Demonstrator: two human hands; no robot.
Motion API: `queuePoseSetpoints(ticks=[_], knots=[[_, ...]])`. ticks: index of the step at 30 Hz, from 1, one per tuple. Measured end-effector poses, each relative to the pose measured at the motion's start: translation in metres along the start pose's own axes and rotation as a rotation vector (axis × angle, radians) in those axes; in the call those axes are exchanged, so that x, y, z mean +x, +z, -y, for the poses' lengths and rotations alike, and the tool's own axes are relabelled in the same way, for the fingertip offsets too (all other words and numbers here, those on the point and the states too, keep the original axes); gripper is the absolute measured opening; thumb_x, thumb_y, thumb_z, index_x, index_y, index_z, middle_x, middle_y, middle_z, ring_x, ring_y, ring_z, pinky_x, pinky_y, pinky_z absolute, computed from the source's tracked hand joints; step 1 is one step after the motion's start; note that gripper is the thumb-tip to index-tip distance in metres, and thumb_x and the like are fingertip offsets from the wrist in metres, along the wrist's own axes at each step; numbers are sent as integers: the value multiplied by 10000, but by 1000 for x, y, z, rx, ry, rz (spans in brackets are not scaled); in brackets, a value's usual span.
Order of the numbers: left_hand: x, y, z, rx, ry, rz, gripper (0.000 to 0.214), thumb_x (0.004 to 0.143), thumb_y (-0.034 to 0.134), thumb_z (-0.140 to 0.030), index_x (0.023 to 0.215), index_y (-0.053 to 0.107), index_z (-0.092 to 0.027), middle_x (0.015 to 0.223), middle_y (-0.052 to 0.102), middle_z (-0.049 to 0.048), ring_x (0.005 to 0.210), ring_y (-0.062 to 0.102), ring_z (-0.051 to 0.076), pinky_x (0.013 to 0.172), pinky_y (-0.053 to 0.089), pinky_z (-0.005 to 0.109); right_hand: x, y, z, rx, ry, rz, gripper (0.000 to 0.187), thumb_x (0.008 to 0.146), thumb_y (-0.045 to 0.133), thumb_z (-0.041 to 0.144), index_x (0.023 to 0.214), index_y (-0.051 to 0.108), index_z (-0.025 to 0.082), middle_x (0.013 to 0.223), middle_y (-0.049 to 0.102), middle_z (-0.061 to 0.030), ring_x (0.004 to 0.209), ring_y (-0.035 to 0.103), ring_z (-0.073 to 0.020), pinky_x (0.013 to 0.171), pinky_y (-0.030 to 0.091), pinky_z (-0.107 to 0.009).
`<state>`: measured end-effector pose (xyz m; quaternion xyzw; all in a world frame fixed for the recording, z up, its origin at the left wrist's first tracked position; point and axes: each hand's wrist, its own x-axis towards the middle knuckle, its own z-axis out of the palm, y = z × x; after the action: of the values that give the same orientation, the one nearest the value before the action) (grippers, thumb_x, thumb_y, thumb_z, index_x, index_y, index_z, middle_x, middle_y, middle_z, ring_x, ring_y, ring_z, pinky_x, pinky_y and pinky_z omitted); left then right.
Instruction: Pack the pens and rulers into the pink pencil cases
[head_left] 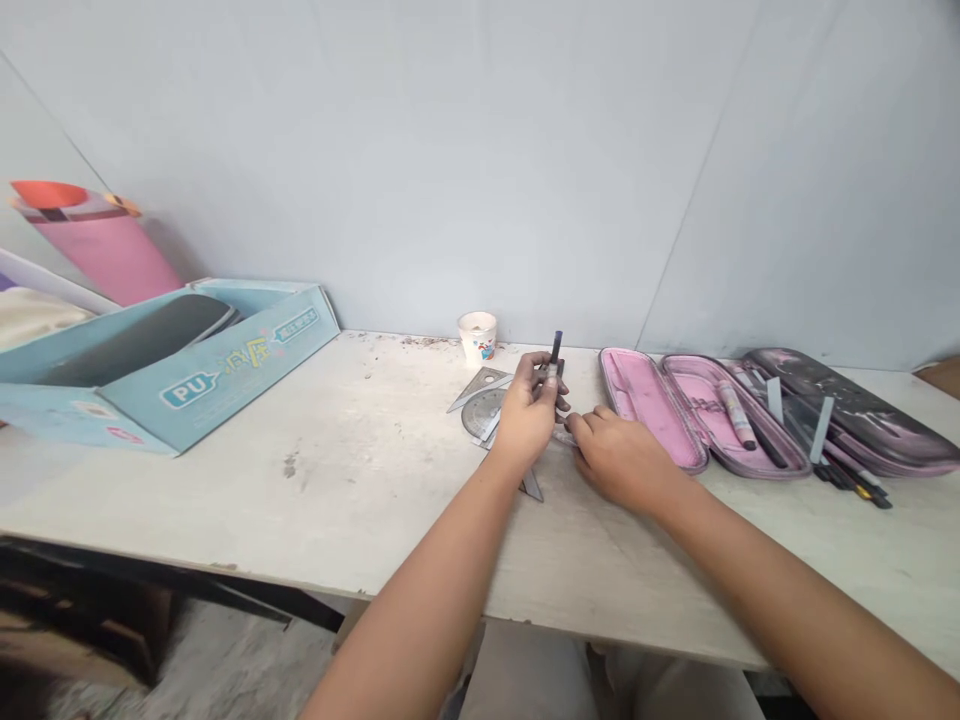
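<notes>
Our forearms (420, 590) cross the desk's front edge (225, 566), left hand (526, 422) clamped on a slim dark pen (556, 350), right hand (619, 462) half-open, fingertips (577, 425) touching a clear plastic ruler (564, 437).

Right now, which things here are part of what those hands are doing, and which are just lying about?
In use: left hand holding a pen; right hand touching a clear plastic piece; protractor; set square; open pencil case.
Lying about: paper cup; blue box; pink roll.
</notes>
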<state>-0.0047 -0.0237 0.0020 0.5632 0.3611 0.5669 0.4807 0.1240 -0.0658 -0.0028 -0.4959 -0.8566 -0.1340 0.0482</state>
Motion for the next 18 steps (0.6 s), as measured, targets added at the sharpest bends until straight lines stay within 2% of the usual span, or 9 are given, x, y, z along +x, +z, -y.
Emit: queuePoseSetpoints(ticks=[2,4,7,9,11,14,18], knots=[[1,-1,3,37,5,4,199,817,449,-184,1012,443,-225,748,514,-30,561,509,59,483,437,158,-1,-4,-7,55,4,-21,154,798,466,177,937,533,164,873,611,-93,867,530,-234,619,380,-299],[3,-2,7,93,15,8,215,820,437,-183,1031,444,-226,744,522,-28,561,517,60,501,447,166,-5,-10,-20,135,39,-112,154,792,477,205,922,550,167,893,616,-89,895,529,-239,670,391,-313],[3,-3,10,238,40,31,252,828,412,-182,1072,448,-231,734,540,-25,570,535,69,535,456,182,-13,-16,-48,310,175,-370,179,837,441,266,923,568,173,909,625,-81,892,539,-225,744,394,-327],[1,-3,9,387,60,66,271,832,404,-184,1093,460,-232,736,559,-20,584,548,79,567,458,200,-20,-14,-66,503,310,-551,207,863,421,316,920,573,186,887,630,-65,837,555,-199,733,403,-318],[-2,-3,7,559,83,120,283,836,404,-192,1107,476,-233,746,583,-13,605,558,91,605,454,218,-27,-7,-79,708,427,-674,226,870,418,351,931,573,198,857,630,-47,792,565,-181,707,413,-309],[-7,-1,3,773,123,218,299,846,390,-201,1125,491,-237,770,607,-4,652,565,115,651,438,243,-33,5,-89,884,492,-743,218,862,431,348,941,573,203,823,619,-33,793,570,-177,712,419,-313],[-10,4,-2,902,141,311,303,856,370,-207,1129,500,-226,794,622,10,706,570,140,686,425,258,-33,9,-86,912,459,-713,157,844,447,282,906,573,212,811,609,-20,787,562,-171,720,415,-311]])
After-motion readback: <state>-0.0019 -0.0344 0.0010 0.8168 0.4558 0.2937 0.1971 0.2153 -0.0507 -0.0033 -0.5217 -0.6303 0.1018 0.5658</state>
